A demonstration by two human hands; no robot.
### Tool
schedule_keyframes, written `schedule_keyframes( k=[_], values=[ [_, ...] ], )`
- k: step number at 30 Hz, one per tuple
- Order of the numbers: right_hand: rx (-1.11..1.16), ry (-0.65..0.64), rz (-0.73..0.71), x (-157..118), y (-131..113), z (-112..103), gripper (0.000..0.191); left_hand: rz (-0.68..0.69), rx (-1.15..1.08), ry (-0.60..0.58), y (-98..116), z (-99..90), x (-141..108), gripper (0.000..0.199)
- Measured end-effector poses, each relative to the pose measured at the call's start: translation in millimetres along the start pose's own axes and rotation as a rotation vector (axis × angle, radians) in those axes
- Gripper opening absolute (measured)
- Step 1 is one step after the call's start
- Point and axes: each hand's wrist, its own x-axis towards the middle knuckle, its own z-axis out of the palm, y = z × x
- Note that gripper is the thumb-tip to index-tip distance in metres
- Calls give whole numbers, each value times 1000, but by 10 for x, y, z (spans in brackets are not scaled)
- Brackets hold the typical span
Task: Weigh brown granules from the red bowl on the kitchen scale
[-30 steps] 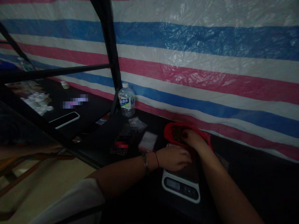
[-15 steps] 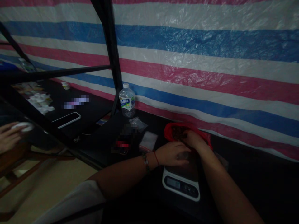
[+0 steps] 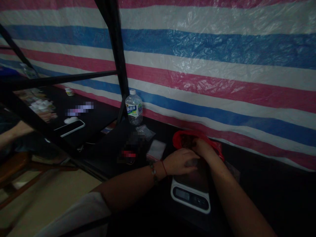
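Note:
A kitchen scale (image 3: pixel 190 198) with a white front edge and a small display lies on the black table. Over its dark plate is my left hand (image 3: pixel 181 162), fingers curled around a greyish thing too dim to name; it wears a beaded bracelet and a red string. Behind the scale sits an open red plastic bag (image 3: pixel 178 140) containing dark brown pieces (image 3: pixel 187 141). My right hand (image 3: pixel 202 148) reaches into this bag, its fingertips hidden among the pieces.
A labelled clear bottle (image 3: pixel 134 108) stands by the striped sheet (image 3: pixel 209 72). Small clear bags (image 3: pixel 156 148) and a blurred dark item lie left of my hands. Beyond a black metal frame (image 3: pixel 118 49) are a phone (image 3: pixel 70 128), white containers (image 3: pixel 41 106) and another person's arm (image 3: pixel 14 133).
My hands keep nearly the same places. At left, the other person's hand has moved toward the white containers, and the white object it held now lies by the phone.

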Motion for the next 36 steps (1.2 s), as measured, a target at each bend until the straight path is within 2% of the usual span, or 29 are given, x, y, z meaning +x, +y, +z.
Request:
schedule_keyframes(
  k=[5, 10, 12, 16, 22, 26, 31, 33, 36],
  values=[
    [129, 23, -27, 3, 17, -6, 25, -118, 11, 128, -60, -14, 18, 42],
    [207, 81, -11, -77, -31, -109, 23, -284, 30, 287, -172, -21, 38, 46],
    [257, 83, -26, -124, -58, -171, 23, -334, 36, 287, -197, -32, 44, 43],
    [338, 151, -141, -226, -95, -304, 19, -347, 77, 199, -179, -71, 104, 34],
    [425, 251, -201, -350, -118, -479, 18, -377, 145, 129, -151, -84, 397, 21],
    [357, 228, -229, -400, -129, -552, 19, -401, 63, 149, -204, -19, 557, 24],
    [289, 185, -286, -414, -125, -571, 16, -427, 13, 226, -256, 69, 575, 31],
    [294, 206, -299, -410, -125, -560, 17, -429, 0, 245, -267, 92, 559, 33],
    [372, 273, -239, -409, -132, -542, 30, -420, -36, 251, -288, 120, 543, 33]
  ],
)
